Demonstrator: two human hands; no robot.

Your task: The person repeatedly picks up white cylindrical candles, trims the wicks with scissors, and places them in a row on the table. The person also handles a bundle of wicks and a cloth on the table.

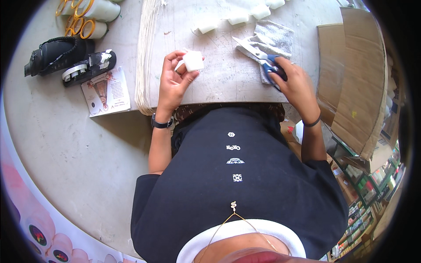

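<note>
My left hand (174,80) holds a small white square piece (193,61) between thumb and fingers, just above the grey work board (219,74). My right hand (294,82) grips the blue handles of a pair of scissors (256,55), blades pointing up and left and slightly apart. The scissors lie over a grey fabric piece (276,38) on the board. Several white cut pieces (239,17) lie along the board's far side.
A stack of white sheets (147,48) edges the board on the left. A printed card (106,92), a black tape dispenser (87,66), a black pouch (55,55) and tape rolls (85,19) lie at left. Cardboard (355,74) leans at right.
</note>
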